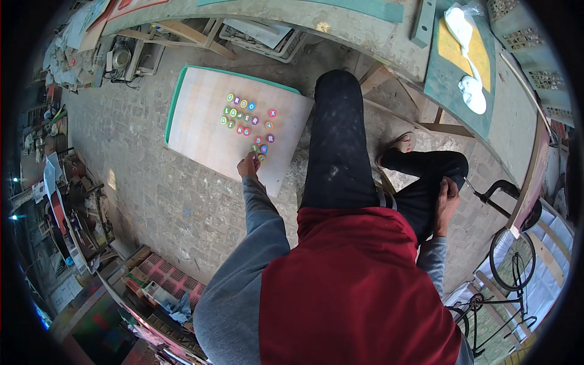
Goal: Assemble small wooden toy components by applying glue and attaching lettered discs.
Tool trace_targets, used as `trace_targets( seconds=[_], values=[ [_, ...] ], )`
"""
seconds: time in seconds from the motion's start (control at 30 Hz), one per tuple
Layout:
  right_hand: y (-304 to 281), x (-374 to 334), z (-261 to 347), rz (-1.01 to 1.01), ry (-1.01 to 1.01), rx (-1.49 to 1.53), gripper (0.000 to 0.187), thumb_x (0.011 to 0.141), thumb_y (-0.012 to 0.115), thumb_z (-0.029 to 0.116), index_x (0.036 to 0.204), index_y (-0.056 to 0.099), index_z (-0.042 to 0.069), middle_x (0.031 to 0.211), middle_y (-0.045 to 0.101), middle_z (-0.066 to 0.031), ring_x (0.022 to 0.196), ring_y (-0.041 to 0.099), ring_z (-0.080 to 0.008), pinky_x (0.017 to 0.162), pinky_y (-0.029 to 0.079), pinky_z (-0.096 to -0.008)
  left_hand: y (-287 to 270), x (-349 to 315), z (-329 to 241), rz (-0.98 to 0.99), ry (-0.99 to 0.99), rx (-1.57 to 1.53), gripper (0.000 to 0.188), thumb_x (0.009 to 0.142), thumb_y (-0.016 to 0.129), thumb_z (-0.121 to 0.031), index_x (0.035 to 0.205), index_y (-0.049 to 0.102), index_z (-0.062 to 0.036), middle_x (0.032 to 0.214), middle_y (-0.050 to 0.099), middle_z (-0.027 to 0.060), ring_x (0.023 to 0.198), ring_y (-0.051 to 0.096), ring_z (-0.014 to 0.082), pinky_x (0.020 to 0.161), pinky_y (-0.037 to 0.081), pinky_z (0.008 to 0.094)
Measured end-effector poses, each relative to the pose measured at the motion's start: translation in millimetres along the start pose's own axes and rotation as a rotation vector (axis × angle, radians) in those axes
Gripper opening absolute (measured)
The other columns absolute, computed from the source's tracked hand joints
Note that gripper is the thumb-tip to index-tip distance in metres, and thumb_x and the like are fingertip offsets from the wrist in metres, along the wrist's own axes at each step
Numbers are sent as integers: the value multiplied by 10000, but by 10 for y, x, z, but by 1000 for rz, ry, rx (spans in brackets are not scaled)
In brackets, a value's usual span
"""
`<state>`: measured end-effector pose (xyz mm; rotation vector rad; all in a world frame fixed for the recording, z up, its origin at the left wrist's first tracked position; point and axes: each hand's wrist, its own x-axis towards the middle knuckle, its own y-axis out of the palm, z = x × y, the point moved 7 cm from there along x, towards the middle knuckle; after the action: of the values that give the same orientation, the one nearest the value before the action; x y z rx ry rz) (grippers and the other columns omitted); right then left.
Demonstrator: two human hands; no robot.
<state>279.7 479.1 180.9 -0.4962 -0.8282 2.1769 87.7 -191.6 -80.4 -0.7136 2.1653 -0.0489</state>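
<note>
Red-and-grey sleeved arms reach from a seated person. Left hand (247,165) pinches a small round coloured letter disc (261,157) at the near edge of the pale wooden board with green rim (201,121) on the brick floor (152,194), adding to the rows of discs (243,115). Right hand (447,198) grips the bent knee, likely for balance.

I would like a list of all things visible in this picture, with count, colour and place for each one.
wooden board: one, pale with a green edge, on the paved ground at centre.
round letter tokens: about sixteen, mixed colours, in rows on the board.
bench: one, grey, along the top.
white cloth: one, on a green and yellow panel, top right.
bicycle: one, dark, lower right.
plastic crates: a few, red, lower left.
left hand: at the lowest tokens, on the board's near edge.
right hand: resting on the bent right leg.
</note>
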Motion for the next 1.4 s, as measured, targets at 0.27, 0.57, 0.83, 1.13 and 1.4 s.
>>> trace_targets(
  seconds=[0.27, 0.57, 0.83, 1.13, 1.4],
  values=[
    [4, 76, 29, -7, 10, 2, 256, 975, 598, 175, 1073, 686, -44, 990, 704, -133, 911, 650, -174, 842, 499, -299, 1, 22, -45, -24, 48, -43, 408, 818, 719, -388, 799, 652, 13, 706, 660, 93, 534, 634, 164, 497, 539, 273],
    [-6, 86, -153, 15, -92, -51, 290, 937, 623, 218, 1046, 677, -44, 951, 701, -172, 872, 662, -244, 808, 507, -342, -178, -951, -1378, -547, 900, 253, 233, 924, 625, -193, 954, 692, 28, 829, 693, 154, 730, 660, 234, 658, 538, 350],
    [-64, 274, 6, 82, 11, 97, 290, 885, 673, 212, 1036, 684, -35, 841, 704, -112, 780, 642, -180, 747, 501, -308, 1102, -3154, -4078, 21, 1509, 136, 174, 913, 652, -93, 1055, 678, 4, 899, 647, 107, 747, 612, 175, 666, 487, 310],
    [-96, 271, -156, 53, 8, 192, 285, 893, 679, 215, 1055, 668, -20, 809, 674, -73, 720, 622, -150, 696, 489, -285, 1687, -2872, -5448, -291, 1731, 399, 339, 859, 670, -211, 1151, 696, -41, 978, 678, 178, 827, 658, 331, 776, 520, 423],
    [-54, 353, -90, 78, -13, 164, 270, 936, 645, 253, 1026, 688, 3, 763, 644, -59, 696, 592, -137, 658, 476, -292, 1285, -2783, -5502, -103, 1601, 134, 381, 819, 703, -220, 1156, 690, -43, 841, 711, 108, 737, 636, 164, 732, 514, 313]
  ],
)
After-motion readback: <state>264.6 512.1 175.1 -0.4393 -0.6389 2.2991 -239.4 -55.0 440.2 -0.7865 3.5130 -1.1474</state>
